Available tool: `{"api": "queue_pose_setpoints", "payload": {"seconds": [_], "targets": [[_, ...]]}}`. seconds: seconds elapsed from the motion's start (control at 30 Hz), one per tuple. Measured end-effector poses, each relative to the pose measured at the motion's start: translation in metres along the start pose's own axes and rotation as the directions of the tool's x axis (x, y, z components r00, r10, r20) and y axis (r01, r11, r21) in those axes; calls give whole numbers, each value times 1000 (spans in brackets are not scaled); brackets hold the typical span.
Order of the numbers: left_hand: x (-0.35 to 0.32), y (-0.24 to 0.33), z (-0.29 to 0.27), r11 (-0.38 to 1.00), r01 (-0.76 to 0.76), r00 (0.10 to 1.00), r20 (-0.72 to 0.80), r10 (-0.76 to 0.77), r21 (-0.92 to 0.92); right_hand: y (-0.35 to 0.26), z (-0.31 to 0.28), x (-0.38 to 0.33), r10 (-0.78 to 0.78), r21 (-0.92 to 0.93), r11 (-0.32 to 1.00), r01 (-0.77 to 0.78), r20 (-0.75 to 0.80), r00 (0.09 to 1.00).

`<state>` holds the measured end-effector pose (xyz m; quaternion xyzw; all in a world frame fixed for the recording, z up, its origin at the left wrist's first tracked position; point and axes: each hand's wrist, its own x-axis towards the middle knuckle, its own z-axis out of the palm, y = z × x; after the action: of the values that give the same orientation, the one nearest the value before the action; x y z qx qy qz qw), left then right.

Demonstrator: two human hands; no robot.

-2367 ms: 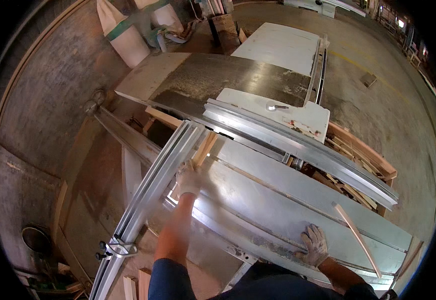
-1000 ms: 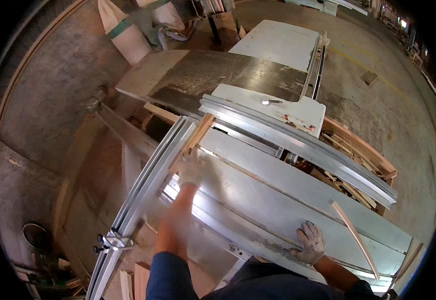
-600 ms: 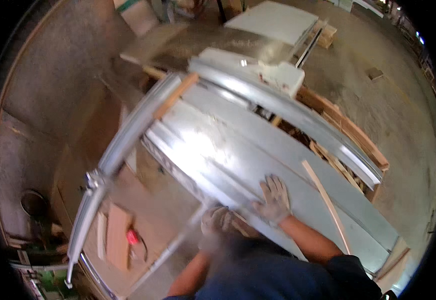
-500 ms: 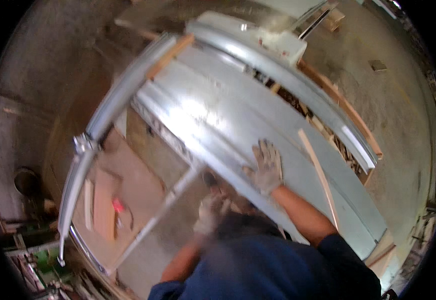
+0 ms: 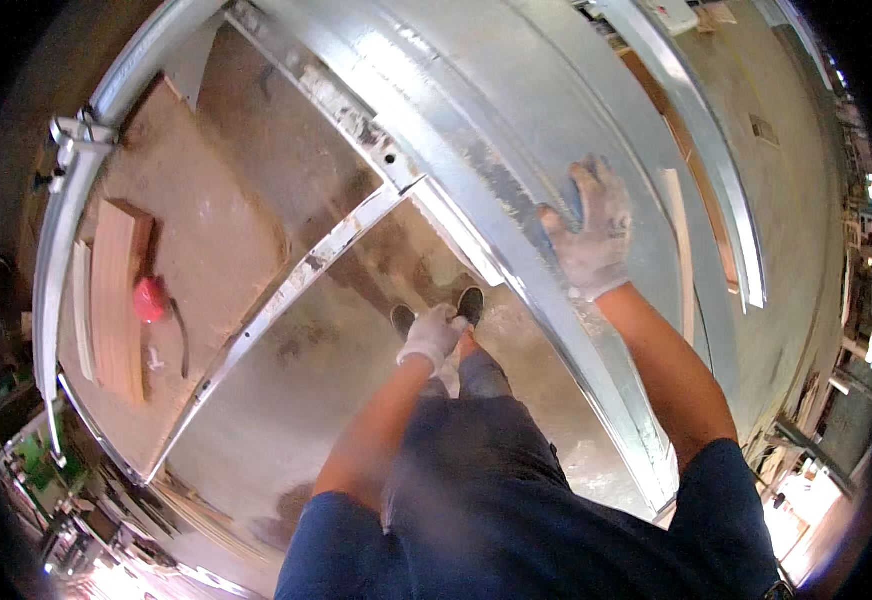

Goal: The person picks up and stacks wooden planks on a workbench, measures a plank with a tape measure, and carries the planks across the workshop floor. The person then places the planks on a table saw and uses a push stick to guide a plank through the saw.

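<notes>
My right hand (image 5: 594, 235), in a whitish work glove, rests on a long grey sheet-metal panel (image 5: 516, 110) near its left edge. Its fingers are bent but apart, with the thumb toward the panel's edge. Scuffed dark patches mark the metal beside the thumb. In front of my body, above the floor, my left hand (image 5: 434, 335) is gloved too and has its fingers curled closed. Whatever it may hold is hidden by the glove. My shoes (image 5: 470, 303) show just beyond that hand.
A metal frame bar (image 5: 286, 290) joins the panel's side on the left. Beyond it, a brown board (image 5: 221, 190) carries a wooden block (image 5: 121, 300) and a red rounded object (image 5: 151, 299). A clamp (image 5: 84, 140) sits on the left rail. A thin wood strip (image 5: 680, 250) lies on the panel.
The view has shifted, so the panel's far end is out of sight. My right hand's fingers, flat and spread before, are now bent. My left hand is farther from my body.
</notes>
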<state>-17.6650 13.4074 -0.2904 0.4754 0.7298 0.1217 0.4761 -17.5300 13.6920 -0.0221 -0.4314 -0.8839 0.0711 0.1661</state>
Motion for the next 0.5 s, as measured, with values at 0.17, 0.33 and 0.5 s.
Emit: {"api": "queue_pose_setpoints", "payload": {"seconds": [0.17,0.33,0.5], "targets": [[50,23,6,992,111,994,11,-112,58,3,5,-2,53,3,999,-53,14,999],[90,54,-4,973,230,971,-68,-229,9,3,2,-2,48,-58,997,-45,55,997],[114,56,-7,975,223,968,-121,-218,22,11,11,-4,-27,-63,998,31,60,998]]}}
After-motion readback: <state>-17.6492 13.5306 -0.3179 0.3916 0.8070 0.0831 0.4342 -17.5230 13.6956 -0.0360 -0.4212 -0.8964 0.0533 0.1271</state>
